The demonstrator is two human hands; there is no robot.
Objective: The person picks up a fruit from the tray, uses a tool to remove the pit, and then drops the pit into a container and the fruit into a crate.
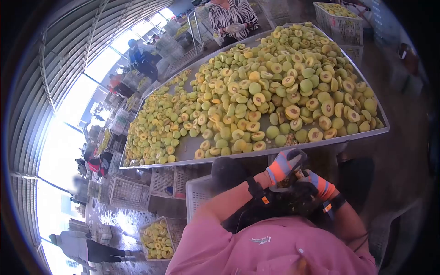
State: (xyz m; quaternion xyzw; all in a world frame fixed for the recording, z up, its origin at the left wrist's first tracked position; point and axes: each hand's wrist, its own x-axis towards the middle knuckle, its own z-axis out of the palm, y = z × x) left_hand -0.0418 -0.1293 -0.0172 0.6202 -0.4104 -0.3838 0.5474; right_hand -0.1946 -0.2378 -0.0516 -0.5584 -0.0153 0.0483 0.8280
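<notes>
My left hand, in a grey and orange glove with dark fingers, is curled closed just past the table's near edge. Close against it, my right hand wears a matching glove and is closed too. A small brownish-orange piece shows between the two hands; its kind is too small to tell, and the fingers hide most of it. Beyond my hands, a big heap of halved yellow-green stone fruit, many with brown pits or hollows showing, lies on the metal-rimmed table.
A white crate stands beside my left arm, and a crate of fruit halves sits on the floor at lower left. A person in a striped top is across the table. Stacked crates stand at the far right.
</notes>
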